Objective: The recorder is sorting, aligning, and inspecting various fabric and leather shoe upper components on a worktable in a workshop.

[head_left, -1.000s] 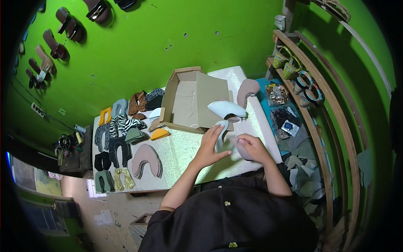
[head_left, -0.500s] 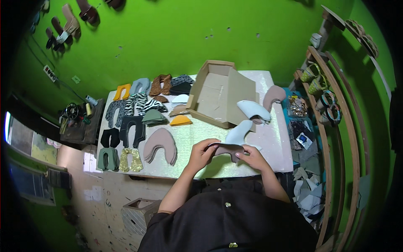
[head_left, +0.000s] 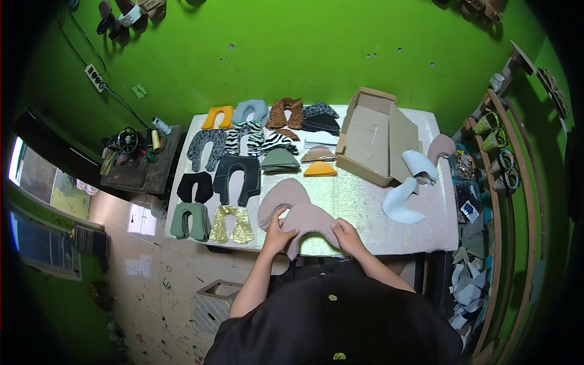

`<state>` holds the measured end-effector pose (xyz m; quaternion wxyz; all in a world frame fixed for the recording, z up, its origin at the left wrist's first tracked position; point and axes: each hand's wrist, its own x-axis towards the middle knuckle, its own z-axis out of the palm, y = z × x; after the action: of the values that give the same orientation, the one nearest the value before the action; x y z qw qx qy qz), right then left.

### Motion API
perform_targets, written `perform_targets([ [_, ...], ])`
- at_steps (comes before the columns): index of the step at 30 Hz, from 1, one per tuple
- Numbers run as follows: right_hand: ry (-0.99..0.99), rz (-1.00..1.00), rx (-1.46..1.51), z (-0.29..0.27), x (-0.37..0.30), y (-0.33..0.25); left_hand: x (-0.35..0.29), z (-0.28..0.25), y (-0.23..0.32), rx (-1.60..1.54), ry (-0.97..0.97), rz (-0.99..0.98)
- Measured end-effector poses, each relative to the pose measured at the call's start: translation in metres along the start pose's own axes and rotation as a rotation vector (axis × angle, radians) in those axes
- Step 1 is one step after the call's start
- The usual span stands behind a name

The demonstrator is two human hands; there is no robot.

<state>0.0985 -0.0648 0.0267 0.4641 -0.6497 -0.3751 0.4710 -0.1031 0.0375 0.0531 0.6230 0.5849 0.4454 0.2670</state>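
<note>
On my feed, nearest is a black shirt with gold-toned buttons. Left hand is closed on the left side of a mauve arch-shaped piece, thumb on its face; right hand pinches the right edge. Piece is smooth, matte, thin, at the table's front edge; one layer or several, I can't tell. It overlaps my view of a mauve stack of similar arches; contact unclear.

Left along the front: gold glitter arch, sage-green arch stack. To the right, a pale-blue curved piece lies on the shiny, whitish table. Further back: mustard half-rounds, zebra-striped arch, fuzzy-looking leopard-print arch, open plain-brown cardboard box. Right, beyond the table, a packet has a dark-blue label; I can't read it. Behind everything, a bright green wall, pocked with small holes.
</note>
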Motion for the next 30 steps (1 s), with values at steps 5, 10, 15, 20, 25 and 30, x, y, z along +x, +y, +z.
perform_targets([
  [5,0.071,-0.082,-0.311,0.041,0.006,0.008,0.015,-0.046,-0.024,-0.052,0.024,-0.029],
  [10,0.302,-0.177,-0.478,0.074,0.029,-0.002,0.046,-0.072,-0.005,-0.023,-0.016,0.095],
  [15,0.44,-0.043,-0.517,0.093,0.053,-0.001,0.083,-0.09,-0.027,0.333,0.038,-0.025],
  [20,0.452,0.08,-0.662,0.099,0.057,0.009,0.081,-0.093,-0.037,0.49,0.034,0.022],
  [25,0.558,-0.055,-0.633,0.105,0.06,0.001,0.088,-0.095,-0.027,0.301,0.075,0.101],
  [30,0.513,0.024,-0.744,0.108,0.062,0.001,0.083,-0.096,-0.033,0.538,0.078,0.131],
])
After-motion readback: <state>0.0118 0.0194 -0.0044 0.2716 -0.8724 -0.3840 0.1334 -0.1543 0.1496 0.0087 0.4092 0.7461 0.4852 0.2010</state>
